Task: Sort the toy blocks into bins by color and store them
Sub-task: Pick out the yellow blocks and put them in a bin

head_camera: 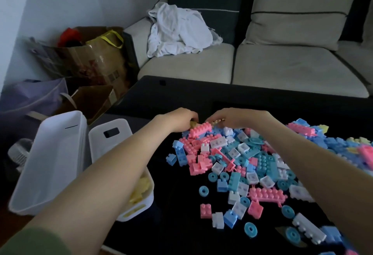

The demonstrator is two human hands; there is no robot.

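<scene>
Left grip (180, 120): back of the hand up, fingers curled down and closed on a yellow block (192, 123) at the far edge of the pile (252, 164), with only a dull corner of the block clear of the fingertips. Right grip (232, 118) just beside it, knuckles up, fingers likewise curled round another yellow block (218, 121), its studded edge poking out toward the left grip. Both grips low over the heap and nearly touching, a long pink block (199, 130) lying right below them.

Pile spread across the right part of the black surface (181, 93): pink, blue, teal and white blocks jumbled together, teal wheels (203, 191) loose along the near side, a few pale yellow blocks (323, 128) at the far right end.

Off the left edge of the surface, two white bins side by side. Closest to the surface, the slotted bin (113, 133), handle cutout in its far wall, with stored yellow blocks (141, 189) inside, partly hidden behind the left forearm. Just left of that, the left bin (50, 164), long and translucent.

Green sleeve (30, 242) at the lower left corner. Behind the surface, a beige sofa (282, 63) with a crumpled white cloth (177, 30) on its left seat. On the floor beside the sofa, brown paper bags (96, 58), a purple bag (34, 97) and a small fan (20, 151).
</scene>
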